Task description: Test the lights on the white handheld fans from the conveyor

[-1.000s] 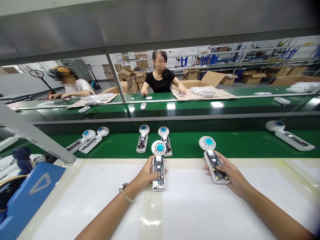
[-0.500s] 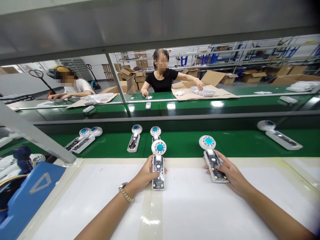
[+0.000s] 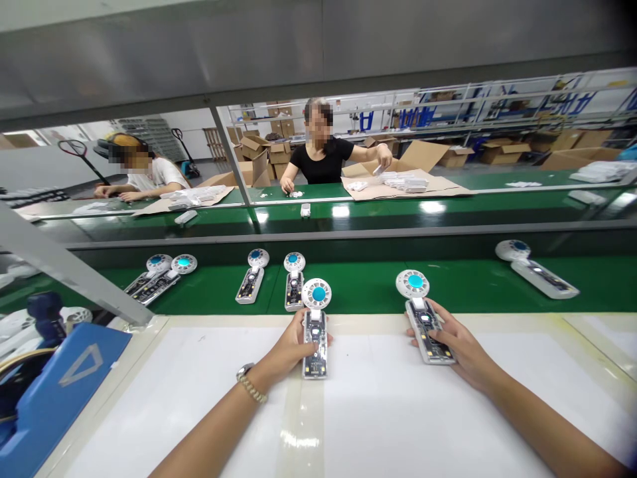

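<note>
My left hand point(image 3: 293, 348) is closed around a white handheld fan point(image 3: 315, 345), its round head with a blue centre pointing away from me and its circuit board bare on the upper face. The thumb lies on the board. My right hand point(image 3: 450, 342) grips a second handheld fan point(image 3: 428, 332) of the same kind, tilted a little to the left, thumb on its board. Both are held over the near edge of the white worktop. Just beyond my left hand, another such fan point(image 3: 294, 282) lies on the green conveyor belt point(image 3: 358, 279).
More fans lie on the belt: one point(image 3: 250, 282) left of centre, an overlapping pair point(image 3: 156, 285) at far left, one point(image 3: 545, 275) at right. A slanted post point(image 3: 74, 265) and blue holder point(image 3: 74, 372) stand left. Two co-workers sit across a second belt point(image 3: 378, 211).
Fans on the near belt have shifted left, while white parts on the far belt have shifted right. The middle co-worker's hand has lifted a white part. My hands have stayed still.
</note>
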Demonstrator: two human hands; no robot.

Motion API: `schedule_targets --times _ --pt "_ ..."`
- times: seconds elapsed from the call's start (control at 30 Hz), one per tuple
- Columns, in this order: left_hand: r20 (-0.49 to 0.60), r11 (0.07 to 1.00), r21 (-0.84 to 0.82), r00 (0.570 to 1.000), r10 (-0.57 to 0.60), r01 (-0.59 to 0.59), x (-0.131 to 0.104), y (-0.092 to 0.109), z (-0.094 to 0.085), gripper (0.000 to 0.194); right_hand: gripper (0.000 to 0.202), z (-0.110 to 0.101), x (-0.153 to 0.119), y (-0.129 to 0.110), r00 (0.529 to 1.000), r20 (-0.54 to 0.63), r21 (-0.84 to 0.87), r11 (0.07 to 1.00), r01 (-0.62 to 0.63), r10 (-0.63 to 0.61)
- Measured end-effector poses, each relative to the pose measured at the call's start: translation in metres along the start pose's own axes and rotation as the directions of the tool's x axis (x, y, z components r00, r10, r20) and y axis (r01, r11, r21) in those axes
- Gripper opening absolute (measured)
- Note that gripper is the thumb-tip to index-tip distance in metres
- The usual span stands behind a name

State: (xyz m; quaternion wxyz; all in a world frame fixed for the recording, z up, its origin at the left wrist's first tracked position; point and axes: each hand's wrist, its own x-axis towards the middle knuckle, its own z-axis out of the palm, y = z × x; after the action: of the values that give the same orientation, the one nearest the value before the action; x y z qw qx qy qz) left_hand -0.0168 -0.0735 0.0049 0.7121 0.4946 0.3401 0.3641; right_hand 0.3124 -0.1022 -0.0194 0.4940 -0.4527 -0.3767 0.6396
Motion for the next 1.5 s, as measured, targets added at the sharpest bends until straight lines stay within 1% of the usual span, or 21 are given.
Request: schedule_targets --times 0.4,0.47,0.53,0.63,0.7,0.73,0.8,0.87,0.93,1.0,1.03,1.07,1.1,1.13,1.17,1.2,1.27,1.33,1.37,1.4,1.5 --pt "-0.036 0.997 -0.069 0.999 0.014 -0.017 0.0 0.001 0.003 0.054 0.076 0.002 -0.001 -0.002 1.0 -0.003 0.066 0.998 -0.005 0.005" --pt "-0.062 0.991 -0.13 0.998 0.014 -0.022 0.0 0.002 0.004 0.047 0.069 0.006 -0.001 -0.005 1.0 -0.03 0.108 0.994 -0.008 0.011" --pt "-0.087 0.978 -0.207 0.995 -0.038 0.019 0.002 0.004 0.005 0.036 0.055 0.009 -0.001 -0.01 0.996 -0.082 0.148 0.988 -0.033 0.046" --pt "-0.087 0.962 -0.244 0.985 -0.149 0.124 0.016 0.008 0.008 0.058 0.056 0.007 0.009 -0.015 0.989 -0.095 0.153 0.983 -0.098 0.113" --pt "-0.128 0.98 -0.138 0.979 -0.16 0.142 0.036 0.013 0.01 0.066 0.059 0.005 0.025 -0.019 0.989 -0.079 0.092 0.989 -0.119 0.126" --pt "-0.174 0.992 -0.035 0.977 -0.124 0.119 0.049 0.016 0.01 0.067 0.058 0.004 0.036 -0.022 0.989 -0.088 0.047 0.992 -0.119 0.123" --pt "-0.281 0.958 0.275 0.96 0.001 0.079 0.078 0.025 0.01 0.07 0.057 0.006 0.062 -0.03 0.987 -0.137 -0.079 0.992 -0.099 0.088" --pt "-0.345 0.913 0.403 0.934 0.089 0.062 0.104 0.036 0.004 0.064 0.056 0.013 0.092 -0.043 0.967 -0.253 -0.319 0.946 -0.055 -0.029" --pt "-0.394 0.868 0.493 0.904 0.164 0.057 0.118 0.05 -0.009 0.052 0.061 0.026 0.117 -0.057 0.9 -0.368 -0.581 0.813 -0.029 -0.232" --pt "-0.437 0.804 0.591 0.864 0.249 0.068 0.116 0.064 -0.033 0.036 0.067 0.049 0.133 -0.069 0.825 -0.378 -0.723 0.69 0.021 -0.421" --pt "-0.46 0.764 0.639 0.838 0.295 0.082 0.108 0.072 -0.049 0.03 0.065 0.064 0.138 -0.072 0.808 -0.337 -0.753 0.653 0.076 -0.483" --pt "-0.491 0.725 0.68 0.801 0.344 0.106 0.097 0.08 -0.067 0.027 0.057 0.082 0.14 -0.072 0.799 -0.246 -0.79 0.591 0.163 -0.549" --pt "-0.528 0.69 0.708 0.761 0.377 0.149 0.084 0.087 -0.087 0.025 0.047 0.102 0.141 -0.07 0.814 -0.139 -0.793 0.556 0.25 -0.564" --pt "-0.574 0.661 0.721 0.715 0.399 0.209 0.069 0.095 -0.108 0.024 0.039 0.125 0.141 -0.065 0.871 -0.019 -0.77 0.562 0.3 -0.491" --pt "-0.626 0.638 0.716 0.665 0.407 0.283 0.054 0.101 -0.129 0.025 0.036 0.15 0.141 -0.057 0.926 0.094 -0.759 0.575 0.304 -0.366" --pt "-0.687 0.622 0.692 0.599 0.411 0.367 0.039 0.108 -0.149 0.028 0.033 0.176 0.141 -0.048 0.942 0.157 -0.75 0.585 0.309 -0.296" --pt "-0.794 0.602 0.603 0.465 0.391 0.523 0.012 0.116 -0.183 0.035 0.038 0.231 0.145 -0.026 0.959 0.188 -0.748 0.602 0.279 -0.211" --pt "-0.866 0.588 0.5 0.385 0.321 0.636 -0.007 0.118 -0.208 0.036 0.058 0.284 0.15 -0.005 0.98 0.158 -0.753 0.627 0.201 -0.124" --pt "-0.888 0.579 0.458 0.372 0.27 0.675 -0.013 0.117 -0.216 0.035 0.066 0.308 0.153 0.004 0.987 0.139 -0.747 0.645 0.157 -0.079" --pt "-0.9 0.57 0.432 0.376 0.221 0.699 -0.017 0.115 -0.222 0.033 0.069 0.33 0.156 0.01 0.991 0.123 -0.738 0.664 0.121 -0.043" --pt "-0.898 0.574 0.408 0.425 0.113 0.71 -0.016 0.104 -0.227 0.027 0.073 0.376 0.159 0.02 0.993 0.104 -0.683 0.729 0.036 0.048"
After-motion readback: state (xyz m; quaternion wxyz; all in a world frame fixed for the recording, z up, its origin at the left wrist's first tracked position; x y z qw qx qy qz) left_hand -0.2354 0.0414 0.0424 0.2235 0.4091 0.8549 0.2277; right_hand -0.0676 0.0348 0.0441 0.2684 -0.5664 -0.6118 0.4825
